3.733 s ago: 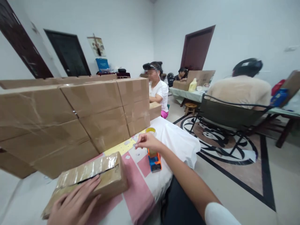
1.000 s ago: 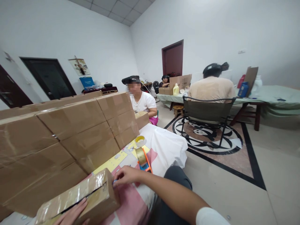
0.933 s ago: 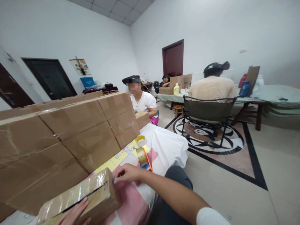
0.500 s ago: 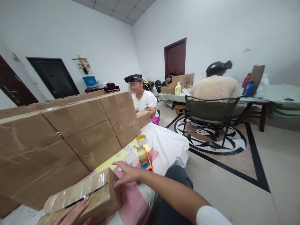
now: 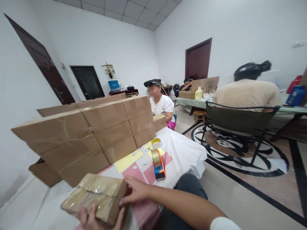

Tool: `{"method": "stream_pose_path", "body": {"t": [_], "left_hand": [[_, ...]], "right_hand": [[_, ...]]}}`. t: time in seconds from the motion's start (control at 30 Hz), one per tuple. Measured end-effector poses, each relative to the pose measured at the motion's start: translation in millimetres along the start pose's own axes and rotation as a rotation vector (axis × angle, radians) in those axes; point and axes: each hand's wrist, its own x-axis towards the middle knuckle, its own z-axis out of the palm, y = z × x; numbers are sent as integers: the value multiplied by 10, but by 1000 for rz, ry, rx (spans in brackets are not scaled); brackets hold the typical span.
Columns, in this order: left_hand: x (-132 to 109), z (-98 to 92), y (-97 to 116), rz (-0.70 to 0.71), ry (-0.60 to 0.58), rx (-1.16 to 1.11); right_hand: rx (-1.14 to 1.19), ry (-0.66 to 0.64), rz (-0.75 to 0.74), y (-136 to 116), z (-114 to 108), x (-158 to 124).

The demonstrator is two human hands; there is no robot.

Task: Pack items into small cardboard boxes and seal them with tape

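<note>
A small cardboard box (image 5: 96, 191) with shiny clear tape over its top lies before me on the cloth-covered table. My left hand (image 5: 92, 218) grips its near side, fingers on the top edge and thumb at the near right corner. At the box's right end is my right hand (image 5: 134, 191), with its fingers at the far corner and its thumb pressed low on the end face. Beyond the right hand, an orange and blue tape dispenser (image 5: 158, 166) holds a roll of brown tape. A loose tape roll (image 5: 156, 142) lies farther back.
Stacked cardboard boxes (image 5: 110, 127) form a wall across the table's far left. Behind them sits a person in a white shirt (image 5: 161, 105). To the right, another person sits in a dark chair (image 5: 240, 118) at a long table with bottles. White sheeting (image 5: 182, 150) hangs over the table edge.
My view has swung left. The box has turned and shifted. My left fingers, flat on its top before, now curl around the near side, and my right hand has closed on its end.
</note>
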Motion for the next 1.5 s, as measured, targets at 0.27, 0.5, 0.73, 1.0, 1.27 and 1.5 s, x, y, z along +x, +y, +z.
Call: {"method": "stream_pose_path", "body": {"t": [0.27, 0.5, 0.73, 1.0, 1.27, 1.5], "left_hand": [[234, -251, 265, -243, -161, -80], [271, -383, 371, -357, -323, -93], [293, -456, 404, -395, -297, -91], [241, -441, 382, -404, -317, -72], [141, -260, 196, -287, -190, -90], [48, -232, 232, -314, -133, -87]], "right_hand": [[-11, 75, -4, -169, 101, -63], [3, 51, -118, -111, 76, 2], [-27, 63, -98, -236, 142, -57], [-53, 32, -72, -185, 138, -71], [3, 138, -21, -169, 257, -141], [109, 223, -73, -210, 340, -215]]}}
